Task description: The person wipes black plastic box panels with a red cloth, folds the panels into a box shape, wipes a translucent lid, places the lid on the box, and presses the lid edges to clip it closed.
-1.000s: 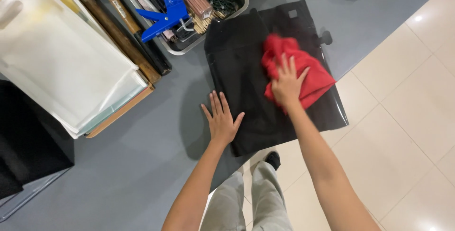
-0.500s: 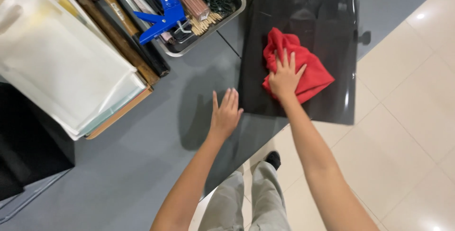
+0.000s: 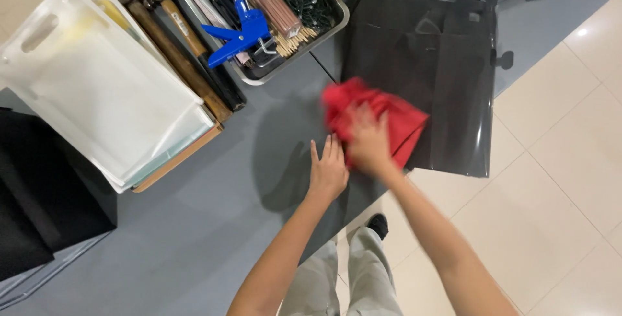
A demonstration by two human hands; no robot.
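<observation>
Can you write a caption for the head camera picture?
Right hand presses a red cloth on a dark glossy sheet; left hand lies flat beside it.

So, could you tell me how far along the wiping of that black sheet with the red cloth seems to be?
Done: I cannot tell which parts have been wiped. In hand: the right hand presses the red cloth at the left edge of the black sheet, blurred in mid-motion, while the left hand lies flat on the grey table beside it. Left: likely the sheet's far and right parts.
</observation>
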